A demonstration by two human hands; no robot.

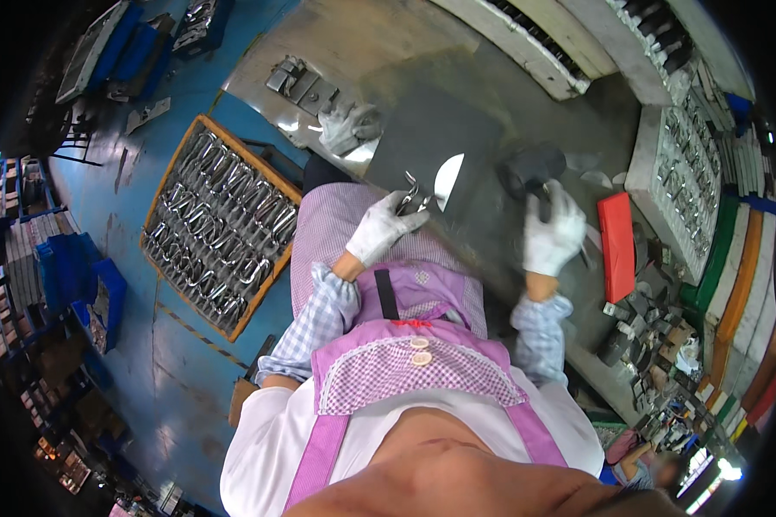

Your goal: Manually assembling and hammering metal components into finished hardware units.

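My left hand (384, 227), in a white glove, is closed on a shiny metal piece with curved prongs (413, 196) over the near edge of a dark sheet (435, 129) on the workbench. A bright white half-round patch (447, 179) shows on the sheet beside that piece. Further right, my white-gloved right hand (555, 231) has bent fingers at a dark, rounded, blurred thing (530, 168). Its grip and the thing's kind are not clear. To the right of this hand lies a long red box (616, 246).
An orange-edged tray (297, 200) of shiny curved metal parts stands left of my lap. Grey crumpled gloves (350, 127) and a metal fixture (300, 84) lie at the bench's far left. White foam trays (651, 164) and small dark blocks (655, 323) line the right side.
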